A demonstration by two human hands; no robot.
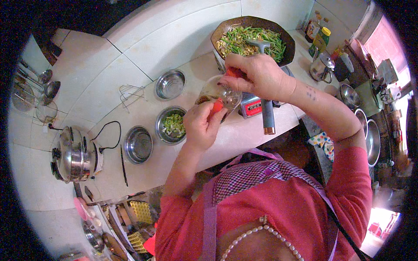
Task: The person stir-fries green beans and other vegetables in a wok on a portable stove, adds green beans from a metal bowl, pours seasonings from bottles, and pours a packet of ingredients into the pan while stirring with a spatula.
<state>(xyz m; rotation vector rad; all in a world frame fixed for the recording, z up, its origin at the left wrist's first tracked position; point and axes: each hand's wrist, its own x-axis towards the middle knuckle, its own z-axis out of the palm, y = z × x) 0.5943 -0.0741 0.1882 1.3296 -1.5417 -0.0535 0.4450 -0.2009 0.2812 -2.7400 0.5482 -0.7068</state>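
My left hand (204,125) grips a clear see-through container (233,94) near a red part (217,105) at its lower side. Some dark contents show inside. At the container's upper edge, my right hand (261,76) pinches a red piece (235,73); whether it is a lid or a handle cannot be told. Behind that hand is a wok (290,49) of green bean pieces and pale strips (240,37). A grey-handled spatula (268,117) leans in the wok, its middle hidden by my right hand. A metal bowl of chopped scallion (173,125) stands beside my left hand.
Two more metal bowls (169,84) (138,145), a wire rack (132,94) and a black stick (123,164) lie leftward. An electric pot (75,155) with a cord stands at far left. The gas stove (253,106) is under the wok. Bottles (320,39) and a metal pitcher (321,67) stand right.
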